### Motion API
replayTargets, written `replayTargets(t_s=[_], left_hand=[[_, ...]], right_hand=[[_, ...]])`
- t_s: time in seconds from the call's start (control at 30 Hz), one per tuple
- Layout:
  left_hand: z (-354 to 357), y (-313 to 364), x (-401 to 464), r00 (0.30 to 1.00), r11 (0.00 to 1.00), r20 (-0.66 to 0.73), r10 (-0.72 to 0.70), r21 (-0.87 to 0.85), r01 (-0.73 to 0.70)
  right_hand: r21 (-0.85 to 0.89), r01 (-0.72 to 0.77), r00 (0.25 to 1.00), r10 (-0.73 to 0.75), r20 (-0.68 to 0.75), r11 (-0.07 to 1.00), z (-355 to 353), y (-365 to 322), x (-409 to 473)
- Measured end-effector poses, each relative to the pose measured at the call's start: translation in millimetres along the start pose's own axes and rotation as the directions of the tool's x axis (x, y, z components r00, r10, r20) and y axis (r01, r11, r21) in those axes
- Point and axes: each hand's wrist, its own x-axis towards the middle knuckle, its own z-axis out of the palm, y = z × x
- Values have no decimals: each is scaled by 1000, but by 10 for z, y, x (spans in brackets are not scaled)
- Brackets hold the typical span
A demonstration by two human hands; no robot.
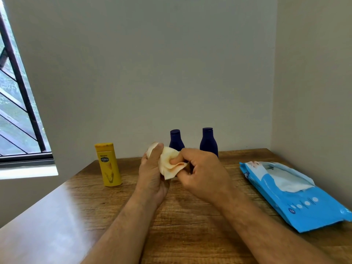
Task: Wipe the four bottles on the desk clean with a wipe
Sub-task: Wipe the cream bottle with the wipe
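Note:
My left hand (150, 174) is closed around a pale bottle (152, 147); only its rounded end shows above my fingers. My right hand (202, 172) pinches a crumpled cream wipe (169, 164) and presses it against that bottle. A yellow bottle (109, 166) stands upright to the left on the wooden desk (190, 225). Two dark blue bottles stand by the wall: one (176, 140) is partly hidden behind my hands, the other (208, 141) is just right of it.
A blue pack of wipes (297, 191) lies at the right of the desk with its flap open and a white wipe showing. A barred window (15, 111) is at the left. Walls close off the desk's back and right side.

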Motion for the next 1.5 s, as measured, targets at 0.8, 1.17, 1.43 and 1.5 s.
replayTargets(t_s=[0.8,1.17,1.43,1.5], left_hand=[[18,-8,-142,953,959,247,-177,262,110],[-168,75,73,816,365,42,576,880,-303],[-302,-3,200,827,169,40,560,972,-162],[-357,-6,272,835,153,15,550,981,-119]], right_hand=[[196,-219,964,243,-111,956,-27,111,53],[-115,-118,986,130,101,986,91,101,16],[-95,-153,980,163,116,984,104,167,12],[-97,-161,977,173,121,982,107,175,10]])
